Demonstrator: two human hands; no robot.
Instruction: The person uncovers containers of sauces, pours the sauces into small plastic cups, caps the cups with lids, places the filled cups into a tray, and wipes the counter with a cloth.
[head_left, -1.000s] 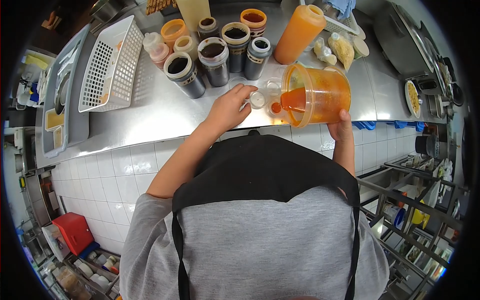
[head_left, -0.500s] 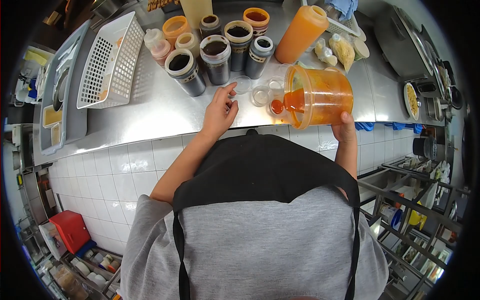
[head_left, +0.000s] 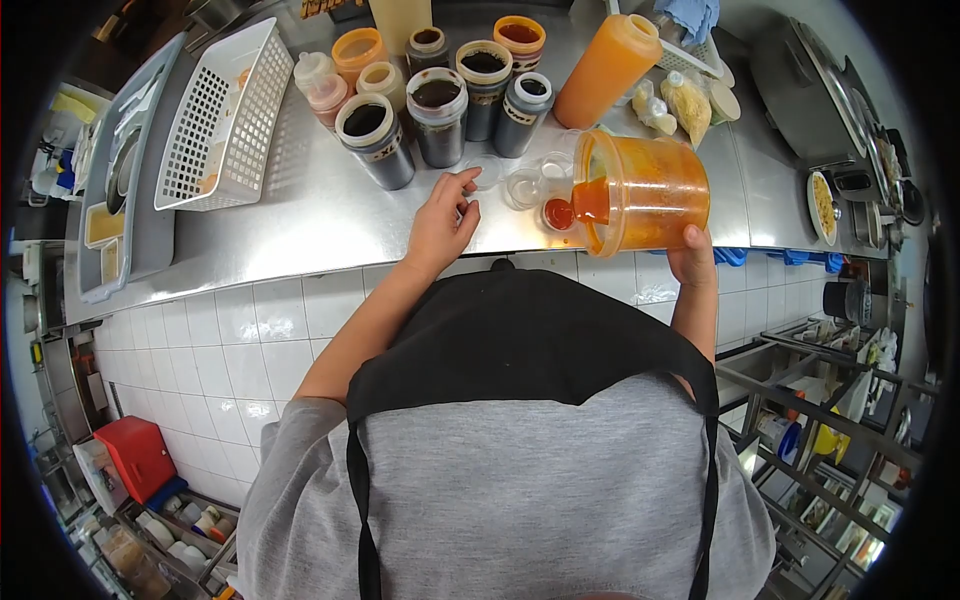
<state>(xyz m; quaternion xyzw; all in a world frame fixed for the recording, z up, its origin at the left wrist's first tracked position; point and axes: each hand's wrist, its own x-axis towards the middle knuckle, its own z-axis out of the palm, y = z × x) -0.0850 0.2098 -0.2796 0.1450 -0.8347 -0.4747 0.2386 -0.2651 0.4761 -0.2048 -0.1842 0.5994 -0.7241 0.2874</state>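
Note:
My right hand (head_left: 692,258) grips the base of a large clear tub (head_left: 660,190), tipped on its side with its mouth facing left. Orange-red sauce (head_left: 592,200) lies at the tub's lip, above a small clear cup (head_left: 558,214) with red sauce in it. Just left of that cup stand an empty clear cup (head_left: 523,188) and, behind, another clear cup (head_left: 553,165). My left hand (head_left: 443,222) hovers over the counter's front part, its fingers apart and holding nothing. Near its fingertips lies a clear round lid or cup (head_left: 484,172).
Several open bottles of dark sauce (head_left: 437,120) stand behind my left hand. An orange bottle (head_left: 608,72) is behind the tub, beside bagged food (head_left: 686,104). A white basket (head_left: 225,120) and a grey bin (head_left: 150,220) are at the left of the steel counter (head_left: 310,225).
My left hand has drawn back leftward from the clear cups and its fingers have come off them. The tub remains tipped in my right hand, over the small sauce cup.

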